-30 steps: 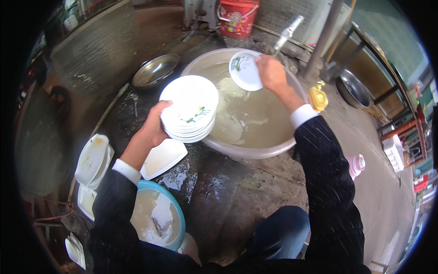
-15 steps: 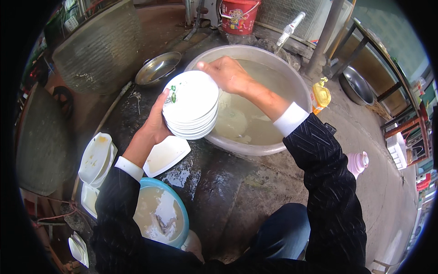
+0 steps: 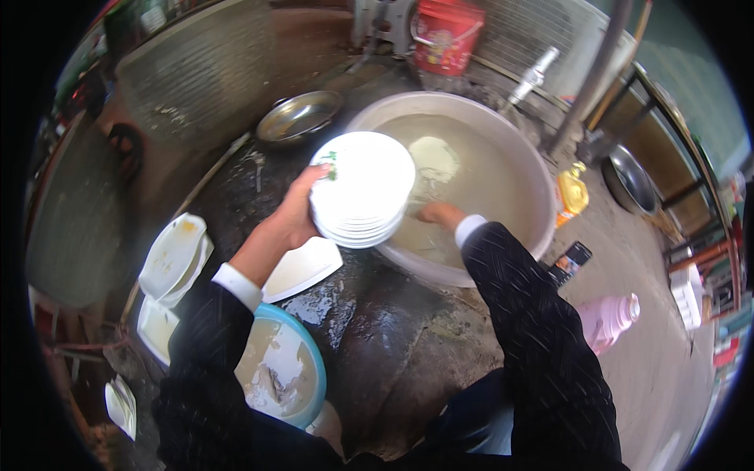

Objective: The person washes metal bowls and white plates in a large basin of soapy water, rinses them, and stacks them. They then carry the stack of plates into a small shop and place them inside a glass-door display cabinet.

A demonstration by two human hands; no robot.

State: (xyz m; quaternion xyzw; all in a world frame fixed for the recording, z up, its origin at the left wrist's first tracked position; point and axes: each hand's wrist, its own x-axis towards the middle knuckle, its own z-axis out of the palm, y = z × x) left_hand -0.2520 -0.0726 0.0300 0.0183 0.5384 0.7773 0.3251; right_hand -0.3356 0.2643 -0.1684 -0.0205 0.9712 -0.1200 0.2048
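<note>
My left hand (image 3: 292,210) grips a stack of white round plates (image 3: 363,177) from its left side, thumb on the top plate beside a green printed pattern. The stack is tilted over the left rim of a large pale basin (image 3: 542,196) of cloudy water. My right hand (image 3: 441,213) reaches down into that water to the right of the stack. Its fingers are under the surface and hidden. A pale rounded shape (image 3: 434,159) shows in the water beyond my right hand; whether it is a dish I cannot tell.
A blue tub (image 3: 318,369) of murky water stands near my left knee. White dishes (image 3: 174,255) lie at the left; another white dish (image 3: 302,271) is under the stack. A metal pan (image 3: 298,116), red bucket (image 3: 448,39), yellow bottle (image 3: 572,195), phone (image 3: 571,263) and pink flask (image 3: 609,320) surround the basin.
My right hand has left the top edge of the stack and dipped into the basin water. The left hand still holds the stack. The whole view has shifted slightly.
</note>
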